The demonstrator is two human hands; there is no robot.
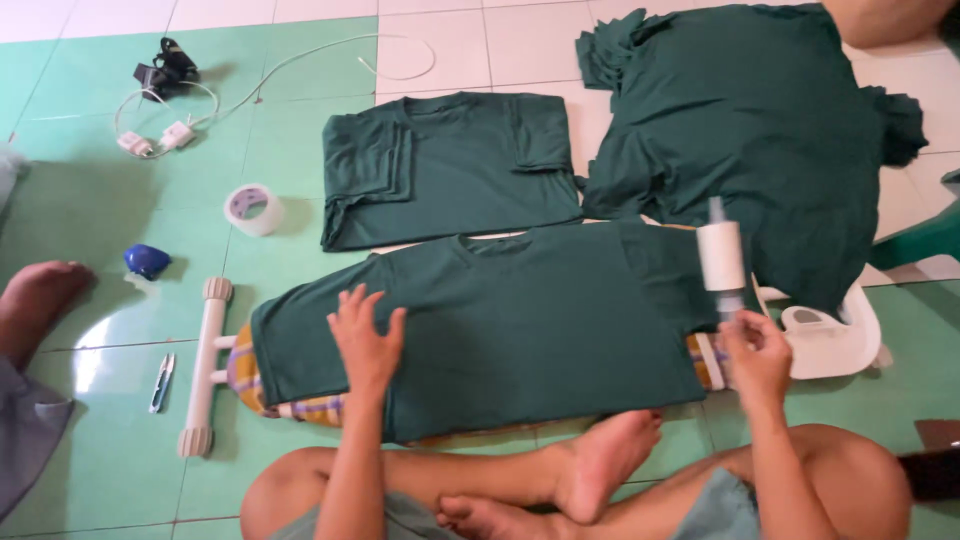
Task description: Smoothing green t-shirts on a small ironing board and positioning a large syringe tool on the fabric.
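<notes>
Lint-rolling step, by look of it; dark green cotton t-shirt [500, 310] spread flat across low ironing board [235, 375]; left hand [365, 340] open, pressing shirt near board's left end; right hand [755, 355] clenched on white lint roller [722, 258] above board's right end; next move likely calls for lowering roller onto held-taut fabric.

A person with bare forearms, bare hands [367, 345] and bare feet [600, 462], wearing grey-green shorts [715, 505] just below the knees.

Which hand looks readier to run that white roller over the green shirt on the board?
The right hand, probably. Its fingers already grip the handle of the white roller, held upright at the shirt's right edge. The left hand lies flat on the shirt, palm down, pinning the cloth.
</notes>
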